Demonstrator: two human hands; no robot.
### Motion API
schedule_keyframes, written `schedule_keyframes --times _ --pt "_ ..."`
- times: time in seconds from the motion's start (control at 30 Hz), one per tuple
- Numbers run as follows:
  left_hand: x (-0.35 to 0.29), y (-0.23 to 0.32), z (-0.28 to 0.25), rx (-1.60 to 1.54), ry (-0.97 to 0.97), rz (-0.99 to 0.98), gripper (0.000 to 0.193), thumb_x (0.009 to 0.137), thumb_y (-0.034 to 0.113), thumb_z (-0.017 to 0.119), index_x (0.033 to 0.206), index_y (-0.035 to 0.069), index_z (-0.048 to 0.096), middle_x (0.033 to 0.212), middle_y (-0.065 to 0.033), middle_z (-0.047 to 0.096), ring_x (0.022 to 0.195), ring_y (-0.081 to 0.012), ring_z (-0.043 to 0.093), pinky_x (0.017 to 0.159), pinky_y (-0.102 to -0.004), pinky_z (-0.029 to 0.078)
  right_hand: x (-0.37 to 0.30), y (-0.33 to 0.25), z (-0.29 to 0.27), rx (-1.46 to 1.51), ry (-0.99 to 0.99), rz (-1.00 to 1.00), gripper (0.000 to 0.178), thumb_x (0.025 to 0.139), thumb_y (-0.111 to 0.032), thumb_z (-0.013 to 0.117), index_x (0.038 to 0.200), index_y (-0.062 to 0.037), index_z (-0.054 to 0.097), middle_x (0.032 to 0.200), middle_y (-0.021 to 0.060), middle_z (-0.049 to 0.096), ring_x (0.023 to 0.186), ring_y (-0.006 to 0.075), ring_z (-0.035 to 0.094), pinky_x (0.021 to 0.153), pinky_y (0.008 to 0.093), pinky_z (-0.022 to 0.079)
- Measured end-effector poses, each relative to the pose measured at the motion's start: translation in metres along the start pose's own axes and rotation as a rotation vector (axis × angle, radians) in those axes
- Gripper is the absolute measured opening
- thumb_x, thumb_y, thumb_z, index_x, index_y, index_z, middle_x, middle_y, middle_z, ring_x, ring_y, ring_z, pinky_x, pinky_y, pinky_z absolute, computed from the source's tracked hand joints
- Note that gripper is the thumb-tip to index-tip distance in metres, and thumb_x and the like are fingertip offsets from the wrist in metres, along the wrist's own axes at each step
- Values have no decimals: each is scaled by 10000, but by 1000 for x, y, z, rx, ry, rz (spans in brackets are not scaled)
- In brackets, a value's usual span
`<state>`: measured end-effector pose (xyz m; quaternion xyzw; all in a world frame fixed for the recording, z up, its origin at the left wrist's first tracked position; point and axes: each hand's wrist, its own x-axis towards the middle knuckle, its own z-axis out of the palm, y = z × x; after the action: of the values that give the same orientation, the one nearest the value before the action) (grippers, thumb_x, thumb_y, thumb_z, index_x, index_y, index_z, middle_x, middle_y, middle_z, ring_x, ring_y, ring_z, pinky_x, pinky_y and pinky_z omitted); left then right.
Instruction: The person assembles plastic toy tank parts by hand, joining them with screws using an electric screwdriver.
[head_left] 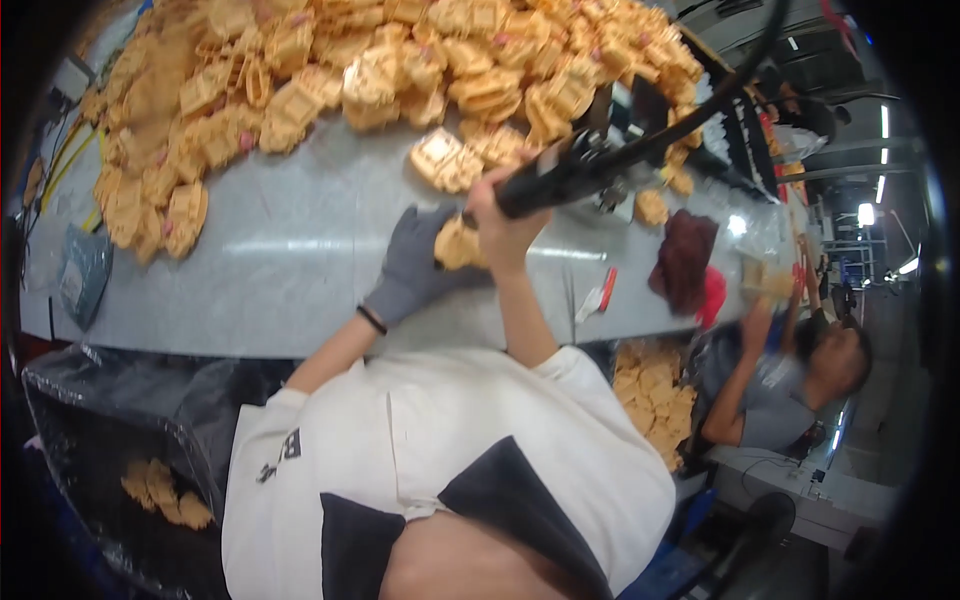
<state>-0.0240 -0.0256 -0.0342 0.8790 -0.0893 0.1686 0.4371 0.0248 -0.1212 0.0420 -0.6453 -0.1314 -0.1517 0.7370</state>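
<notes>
My left hand (408,268), in a grey glove, grips a tan plastic part (458,248) above the metal table. My bare right hand (506,232) is closed round a black, rod-shaped power screwdriver (550,180) with a thick dark cable running up to the right. The tool's lower end is at the held part; whether it touches is hidden by my right hand. Just beyond my hands lies another tan part (442,160), at the near edge of a large heap of similar parts (480,90).
A dark red cloth (684,262) and a red-and-white item (606,290) lie to the right on the table (290,300). A plastic-lined bin (130,380) with tan parts stands below left; more parts (655,395) sit below right. Another person (775,385) works at the right.
</notes>
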Motion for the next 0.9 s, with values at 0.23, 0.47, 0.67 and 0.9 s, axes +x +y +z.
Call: schedule_keyframes --times 0.23,0.47,0.67,0.9 --pt "-9 -3 7 -12 -5 -119 792 631 441 753 1242 23 472 1104 -147 586 992 -338 547 1052 -472 271 10 -21 -45 299 302 -90 565 733 50 515 1264 -48 349 629 52 498 500 157 499 548 325 464" --pt "-8 -2 -1 -556 -31 -444 659 711 263 724 1258 23 446 1127 -134 561 1030 -226 557 931 -337 429 -4 -23 -92 315 526 -133 550 749 14 512 1262 -50 326 635 58 489 493 146 475 508 306 440" --pt "-12 13 -25 -692 41 -438 591 728 167 694 1253 33 456 1131 -104 558 1044 -178 544 907 -306 443 -2 -14 -114 239 581 -100 525 758 0 514 1252 -63 346 643 56 494 521 150 488 538 306 438" --pt "-5 38 -61 -951 234 -683 485 781 78 598 1241 20 458 1101 -102 565 1020 -164 547 911 -296 443 -7 -2 -108 208 564 18 499 773 18 528 1237 -54 359 652 59 507 513 149 482 525 298 428"
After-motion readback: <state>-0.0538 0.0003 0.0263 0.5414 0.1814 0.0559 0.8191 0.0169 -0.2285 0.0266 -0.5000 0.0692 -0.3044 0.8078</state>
